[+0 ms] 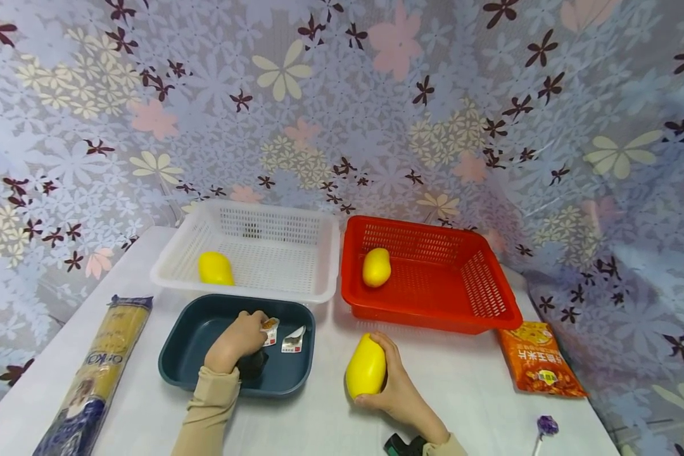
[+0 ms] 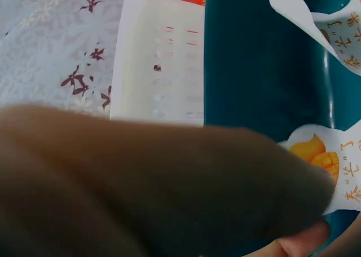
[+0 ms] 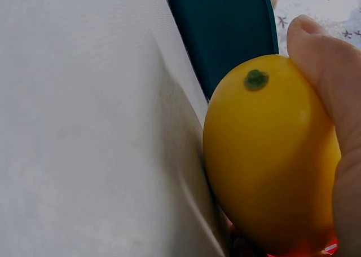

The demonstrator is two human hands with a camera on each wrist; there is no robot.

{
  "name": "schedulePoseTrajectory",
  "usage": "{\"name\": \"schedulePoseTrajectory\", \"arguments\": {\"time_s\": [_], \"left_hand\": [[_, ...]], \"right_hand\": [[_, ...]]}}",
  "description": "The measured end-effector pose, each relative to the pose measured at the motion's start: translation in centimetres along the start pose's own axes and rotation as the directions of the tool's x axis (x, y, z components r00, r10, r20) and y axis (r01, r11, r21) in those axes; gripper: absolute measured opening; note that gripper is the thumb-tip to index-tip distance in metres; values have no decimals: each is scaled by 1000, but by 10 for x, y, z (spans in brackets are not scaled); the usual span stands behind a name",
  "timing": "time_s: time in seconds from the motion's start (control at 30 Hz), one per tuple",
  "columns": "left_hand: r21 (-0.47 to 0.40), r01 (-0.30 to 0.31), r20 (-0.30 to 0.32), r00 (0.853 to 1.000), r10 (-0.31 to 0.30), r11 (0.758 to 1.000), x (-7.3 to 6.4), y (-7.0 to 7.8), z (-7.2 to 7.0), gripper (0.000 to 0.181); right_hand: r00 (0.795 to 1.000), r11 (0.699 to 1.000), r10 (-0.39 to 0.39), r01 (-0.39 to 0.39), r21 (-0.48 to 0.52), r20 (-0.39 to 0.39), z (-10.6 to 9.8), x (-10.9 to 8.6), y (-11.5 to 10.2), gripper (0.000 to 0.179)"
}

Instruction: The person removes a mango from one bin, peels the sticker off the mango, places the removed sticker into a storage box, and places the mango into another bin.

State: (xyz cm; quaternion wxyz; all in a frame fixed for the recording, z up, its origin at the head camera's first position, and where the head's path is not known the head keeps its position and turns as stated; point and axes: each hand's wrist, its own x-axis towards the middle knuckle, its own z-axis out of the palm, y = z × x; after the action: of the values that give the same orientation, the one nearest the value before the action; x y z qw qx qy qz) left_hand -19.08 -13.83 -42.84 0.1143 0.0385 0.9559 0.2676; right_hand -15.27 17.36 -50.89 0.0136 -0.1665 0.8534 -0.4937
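In the dark teal tray (image 1: 205,339), my left hand (image 1: 244,339) pinches a white die-cut label (image 2: 345,161) printed with a mango and orange characters. The thumb covers part of the label in the left wrist view. Beside it in the tray lies a second white label (image 1: 293,341), one end curled up. My right hand (image 1: 401,392) grips a yellow mango (image 1: 367,367) at the table, right of the tray. Its green stem spot shows in the right wrist view, with the thumb (image 3: 333,71) along one side.
Behind stand a white basket (image 1: 245,292) and a red basket (image 1: 427,320), holding one yellow mango (image 1: 215,268) and another mango (image 1: 376,267). A long noodle packet (image 1: 94,380) lies left. At right are an orange snack bag (image 1: 541,361) and a purple lollipop (image 1: 547,425).
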Motion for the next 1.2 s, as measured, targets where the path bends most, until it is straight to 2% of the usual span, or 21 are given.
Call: {"name": "schedulePoseTrajectory", "arguments": {"time_s": [0.13,0.27,0.37,0.4,0.5,0.6,0.63,0.67,0.73,0.8,0.9,0.97,1.03,1.1,1.13,1.2], "left_hand": [[-5,9,0,1000,-9,1000,1,0,2,44],[-91,8,15,1000,-7,996,1,3,1,56],[-101,-29,2,1000,30,994,-1,7,3,48],[-72,-62,-27,998,60,995,0,7,6,41],[-24,-110,-96,990,107,994,-5,15,7,23],[-26,-145,-185,973,138,989,-11,28,6,17],[-52,-140,-206,970,127,989,-15,35,2,17],[-65,-151,-242,961,131,986,-16,40,2,16],[-99,-182,-329,934,140,978,-17,49,3,16],[-150,-213,-415,900,134,965,-16,58,7,19],[-240,-293,-509,850,137,925,-10,74,18,33],[-287,-347,-543,827,146,893,-6,85,27,45],[-317,-401,-553,814,176,860,-2,96,35,55],[-324,-440,-554,806,209,838,2,103,42,61],[-326,-451,-550,805,221,831,5,106,45,63],[-341,-461,-532,813,235,819,9,110,50,68]], "right_hand": [[1000,1000,17,-17,-2,7,-1,0,0,110],[999,999,31,-32,9,7,-1,0,1,110],[1000,1000,13,-13,16,5,0,0,3,110],[1000,1000,7,-7,15,8,0,0,3,110],[1000,1000,-18,18,4,14,1,0,4,110],[1000,1000,-22,22,7,14,0,0,3,110],[1000,1000,-24,24,8,13,0,1,2,110],[1000,1000,-23,23,9,13,0,1,2,110],[1000,1000,-20,20,12,16,-1,1,1,110],[1000,1000,-15,15,15,20,-2,1,0,110],[1000,1000,0,-1,17,18,-3,1,-1,111],[1000,1000,10,-10,18,14,-3,0,-1,111],[1000,1000,14,-15,14,10,-3,0,-1,112],[1000,1000,21,-21,15,9,-3,0,-1,112],[1000,1000,25,-26,18,11,-2,0,-1,112],[999,999,29,-29,23,19,-1,0,0,112]]}}
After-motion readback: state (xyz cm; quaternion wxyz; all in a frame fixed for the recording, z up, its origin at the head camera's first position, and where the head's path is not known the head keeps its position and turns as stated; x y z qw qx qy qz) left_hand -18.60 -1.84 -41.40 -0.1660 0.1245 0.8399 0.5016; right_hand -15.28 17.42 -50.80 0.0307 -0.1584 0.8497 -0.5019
